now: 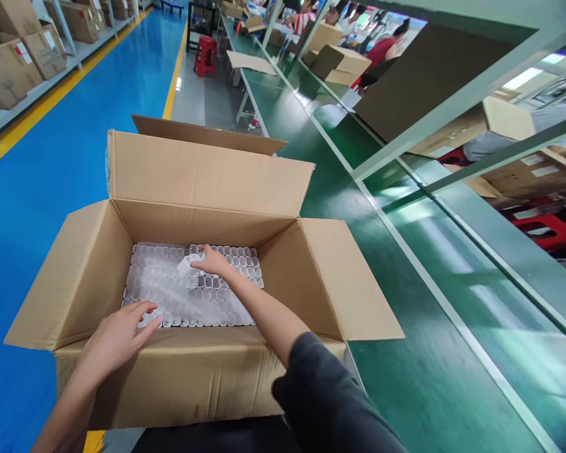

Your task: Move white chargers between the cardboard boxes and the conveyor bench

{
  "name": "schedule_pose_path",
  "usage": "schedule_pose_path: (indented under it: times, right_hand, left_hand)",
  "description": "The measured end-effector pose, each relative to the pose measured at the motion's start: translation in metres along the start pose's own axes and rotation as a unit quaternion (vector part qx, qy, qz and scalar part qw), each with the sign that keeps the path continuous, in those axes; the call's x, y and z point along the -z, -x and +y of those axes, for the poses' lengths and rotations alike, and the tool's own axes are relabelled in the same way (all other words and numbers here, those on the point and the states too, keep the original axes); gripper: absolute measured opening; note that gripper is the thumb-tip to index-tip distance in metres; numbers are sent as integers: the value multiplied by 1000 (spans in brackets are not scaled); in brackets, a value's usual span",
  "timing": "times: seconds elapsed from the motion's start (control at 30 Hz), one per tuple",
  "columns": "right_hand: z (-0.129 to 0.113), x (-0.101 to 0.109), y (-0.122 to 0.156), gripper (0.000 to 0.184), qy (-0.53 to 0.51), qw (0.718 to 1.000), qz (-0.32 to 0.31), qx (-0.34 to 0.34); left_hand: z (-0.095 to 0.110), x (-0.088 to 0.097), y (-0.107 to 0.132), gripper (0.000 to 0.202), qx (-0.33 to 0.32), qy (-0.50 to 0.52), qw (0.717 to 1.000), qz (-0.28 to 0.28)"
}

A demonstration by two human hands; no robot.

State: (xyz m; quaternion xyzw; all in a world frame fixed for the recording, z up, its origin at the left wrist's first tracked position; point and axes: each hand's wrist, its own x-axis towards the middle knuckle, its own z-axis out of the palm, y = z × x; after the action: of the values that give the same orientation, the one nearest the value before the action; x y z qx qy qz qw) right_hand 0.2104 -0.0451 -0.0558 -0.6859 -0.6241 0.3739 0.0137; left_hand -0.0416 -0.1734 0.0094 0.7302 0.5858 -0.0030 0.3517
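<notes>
An open cardboard box [207,170] stands in front of me with its flaps spread. Inside lies a clear plastic tray [193,296] of many small square cells. My right hand [213,260] reaches deep into the box and pinches a small white piece [188,263] just above the tray. My left hand [117,336] rests at the box's near left, its fingers laid over the tray's front corner.
A long green conveyor bench [405,352] with a metal frame runs along the right. More cardboard boxes [339,63] sit farther down it, with people working beyond. Blue floor [51,157] and shelves of cartons [9,56] lie to the left; a red stool [206,55] stands ahead.
</notes>
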Motion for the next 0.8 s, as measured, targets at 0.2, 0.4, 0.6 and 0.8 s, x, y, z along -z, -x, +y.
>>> schedule_pose_path:
  times: [0.2,0.4,0.6,0.8]
  right_hand:
    - [-55,-70,-74,79,6,1000,8,-24]
    - [-56,-98,-114,87,22,992,59,-112]
    - [-40,-114,-131,68,26,986,86,-138]
    - [-36,-109,-124,77,43,989,78,-118]
  left_hand:
    - [-5,-3,-1,46,11,6,1000,-11]
    - [-12,-10,2,43,1,3,1000,21]
    - [-13,-8,-2,41,-28,1,998,63]
    - [-50,-32,-8,33,-90,46,993,67]
